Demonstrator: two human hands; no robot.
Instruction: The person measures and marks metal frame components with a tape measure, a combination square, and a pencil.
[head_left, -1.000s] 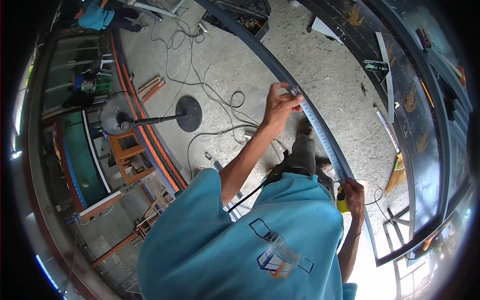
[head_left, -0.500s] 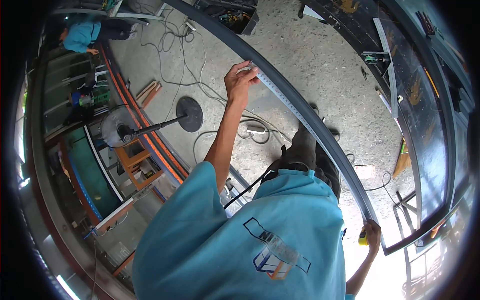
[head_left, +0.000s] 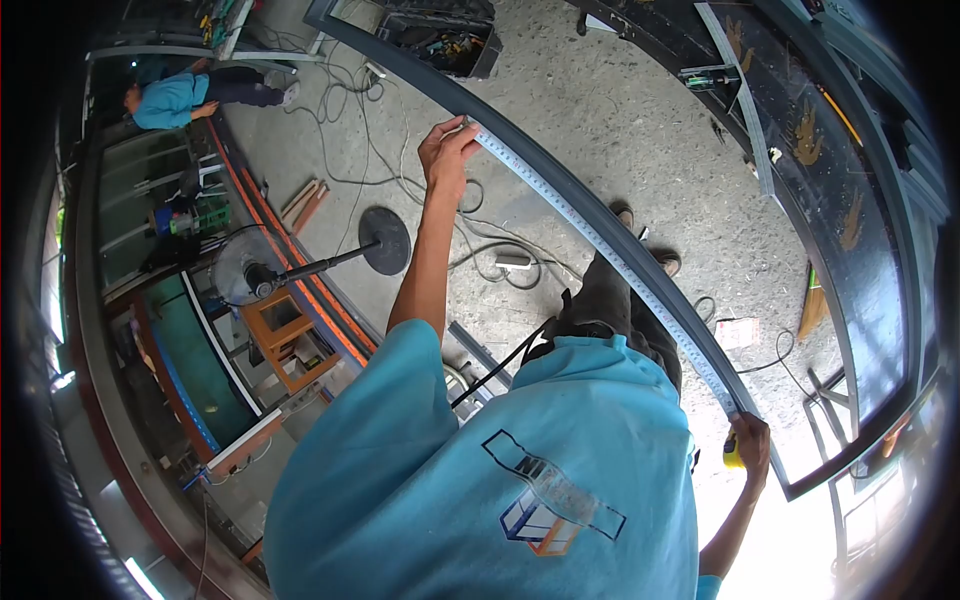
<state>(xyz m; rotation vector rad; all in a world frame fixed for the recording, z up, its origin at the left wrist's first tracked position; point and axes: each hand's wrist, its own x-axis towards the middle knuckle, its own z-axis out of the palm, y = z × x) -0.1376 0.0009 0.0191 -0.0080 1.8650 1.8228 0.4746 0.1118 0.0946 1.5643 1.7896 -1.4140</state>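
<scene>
A long dark grey frame bar [head_left: 520, 141] runs diagonally in front of me, from upper left to lower right. Along its near side stretches the pale, marked blade of a tape measure [head_left: 600, 244]. My left hand [head_left: 447, 156] pinches the blade's end between thumb and fingers, close against the bar. Down at the right, my right hand [head_left: 750, 449] is closed around the yellow tape case, partly hiding it, beside the bar's lower end.
A black toolbox [head_left: 445, 40] lies past the bar. Cables [head_left: 375, 180] snake over the concrete floor near a pedestal fan [head_left: 385, 240]. Dark framed panels [head_left: 870, 330] stand at right, with a broom [head_left: 812, 310] beside them. Another person [head_left: 172, 100] is at upper left.
My left hand, with the blade's end, has shifted left along the bar. My right hand has moved slightly up and right with the case. The blade's markings face me more fully.
</scene>
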